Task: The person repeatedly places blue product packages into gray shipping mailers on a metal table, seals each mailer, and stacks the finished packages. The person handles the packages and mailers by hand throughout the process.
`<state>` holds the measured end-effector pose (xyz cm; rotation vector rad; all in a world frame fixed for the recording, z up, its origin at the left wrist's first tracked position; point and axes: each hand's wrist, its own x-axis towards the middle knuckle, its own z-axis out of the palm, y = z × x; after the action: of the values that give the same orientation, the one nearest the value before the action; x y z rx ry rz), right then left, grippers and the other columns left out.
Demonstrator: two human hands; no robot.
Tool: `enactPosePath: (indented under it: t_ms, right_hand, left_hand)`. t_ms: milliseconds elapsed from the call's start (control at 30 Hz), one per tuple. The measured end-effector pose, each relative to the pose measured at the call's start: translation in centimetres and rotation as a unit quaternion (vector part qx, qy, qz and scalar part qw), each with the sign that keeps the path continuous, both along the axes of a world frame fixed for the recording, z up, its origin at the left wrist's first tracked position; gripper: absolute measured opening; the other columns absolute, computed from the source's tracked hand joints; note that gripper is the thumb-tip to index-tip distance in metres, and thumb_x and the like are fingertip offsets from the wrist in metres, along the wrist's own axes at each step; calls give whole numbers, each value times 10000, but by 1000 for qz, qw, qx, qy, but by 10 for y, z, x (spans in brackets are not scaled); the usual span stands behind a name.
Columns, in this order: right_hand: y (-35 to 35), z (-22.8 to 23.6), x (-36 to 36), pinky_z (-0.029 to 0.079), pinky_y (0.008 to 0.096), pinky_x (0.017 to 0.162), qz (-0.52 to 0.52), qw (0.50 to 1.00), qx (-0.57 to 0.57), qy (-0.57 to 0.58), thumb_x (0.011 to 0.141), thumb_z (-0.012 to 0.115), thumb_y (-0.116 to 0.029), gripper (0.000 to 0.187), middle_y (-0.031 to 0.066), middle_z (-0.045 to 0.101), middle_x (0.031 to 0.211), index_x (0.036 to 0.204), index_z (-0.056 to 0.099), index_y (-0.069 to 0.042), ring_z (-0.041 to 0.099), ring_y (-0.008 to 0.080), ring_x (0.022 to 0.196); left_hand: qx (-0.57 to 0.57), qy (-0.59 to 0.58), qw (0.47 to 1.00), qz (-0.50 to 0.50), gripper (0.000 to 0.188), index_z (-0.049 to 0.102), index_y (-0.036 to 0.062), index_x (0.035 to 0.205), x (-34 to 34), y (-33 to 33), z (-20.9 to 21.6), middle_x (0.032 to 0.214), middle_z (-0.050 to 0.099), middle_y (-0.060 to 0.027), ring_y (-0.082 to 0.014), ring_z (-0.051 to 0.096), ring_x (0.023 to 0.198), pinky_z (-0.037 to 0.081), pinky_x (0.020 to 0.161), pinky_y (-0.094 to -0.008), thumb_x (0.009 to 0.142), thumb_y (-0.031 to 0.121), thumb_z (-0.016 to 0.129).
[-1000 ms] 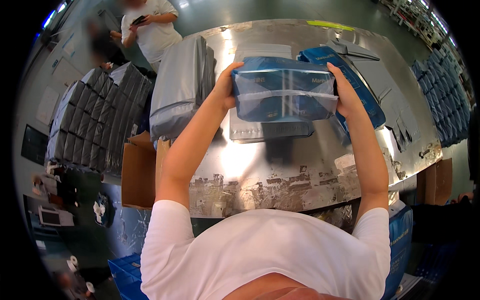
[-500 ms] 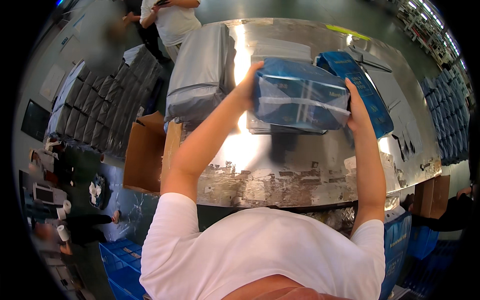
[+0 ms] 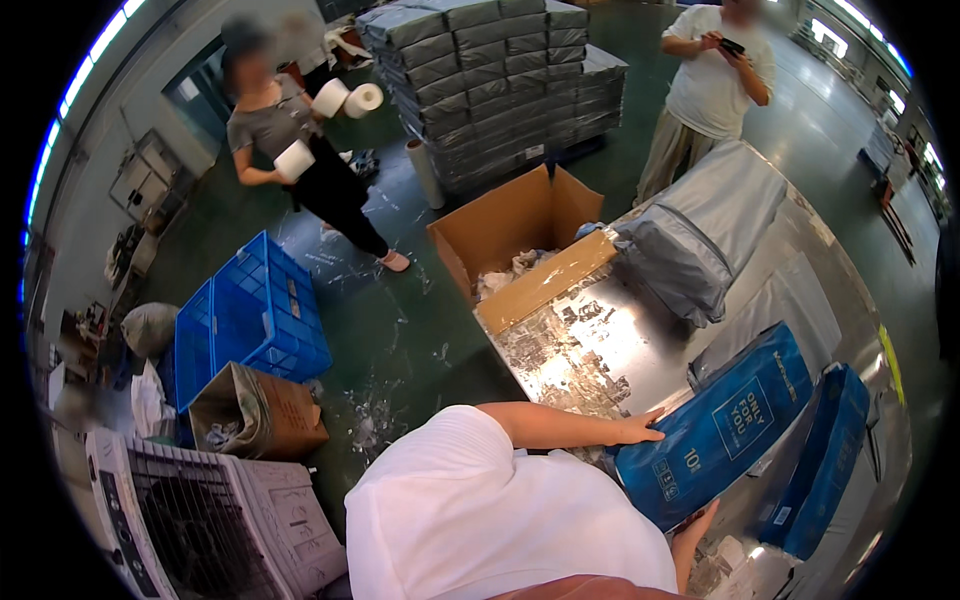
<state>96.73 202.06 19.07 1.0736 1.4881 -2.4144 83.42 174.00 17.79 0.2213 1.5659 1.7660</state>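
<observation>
A long blue plastic package [image 3: 725, 425] with pale print lies at an angle in front of me, its printed face up. My left hand [image 3: 638, 430] grips its left end, fingertips over the upper edge. My right hand [image 3: 697, 525] holds the near long side, partly hidden by the package. Under and beyond it are flat grey plastic bags [image 3: 797, 300]. A second blue package [image 3: 818, 465] rests to the right, close to but apart from the first. Farther back on the metal table [image 3: 640, 345] is a large filled grey bag [image 3: 675, 255].
An open cardboard box [image 3: 500, 225] with scraps stands against the table's left edge. Blue crates [image 3: 250, 320], a smaller carton [image 3: 270, 410] and an air cooler [image 3: 215, 510] stand left. Behind are wrapped grey stacks [image 3: 490, 90], a person carrying rolls [image 3: 280, 130] and another holding a phone [image 3: 715, 80].
My view has swung left, bringing the crates and air cooler in. The package in my hands has been turned, its printed face now up. Both hands still hold it.
</observation>
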Motion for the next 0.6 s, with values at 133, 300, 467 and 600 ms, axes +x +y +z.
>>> enactPosePath:
  t_ms: [133, 300, 467, 600]
  right_hand:
    - [-30, 61, -50, 413, 354, 886, -41, 999, 8, 20, 849, 464, -482, 616, 109, 469, 1226, 1262, 375, -34, 483, 250, 1074]
    - [-8, 13, -75, 447, 350, 847, 15, 988, 131, 78, 850, 551, -322, 546, 132, 473, 1191, 1262, 353, -26, 505, 244, 1030]
    - [-16, 14, -66, 436, 331, 812, -18, 974, 220, 42, 829, 585, -315, 532, 142, 514, 1126, 1202, 395, 14, 532, 219, 942]
    - [-39, 30, -22, 431, 332, 817, -18, 966, 258, 12, 831, 585, -238, 477, 137, 539, 1086, 1201, 408, 6, 525, 212, 951]
  left_hand:
    - [6, 79, 997, 12, 826, 56, 95, 1397, -2, 1, 4, 1406, 198, -169, -256, 236, 1276, 216, 1025, -317, 767, 185, 583]
    - [-35, 179, 982, 36, 875, 144, -37, 1350, -23, 25, -13, 1393, 207, -208, -289, 222, 1288, 178, 1051, -329, 685, 251, 633]
    - [6, 157, 988, 11, 689, 231, -52, 1301, -26, 14, 19, 1269, 368, -231, -304, 380, 1175, 287, 995, -353, 780, 222, 588]
    - [-94, 183, 975, -86, 552, 309, -8, 1282, -8, -23, 24, 1230, 428, -228, -317, 446, 1123, 351, 932, -364, 854, 283, 502]
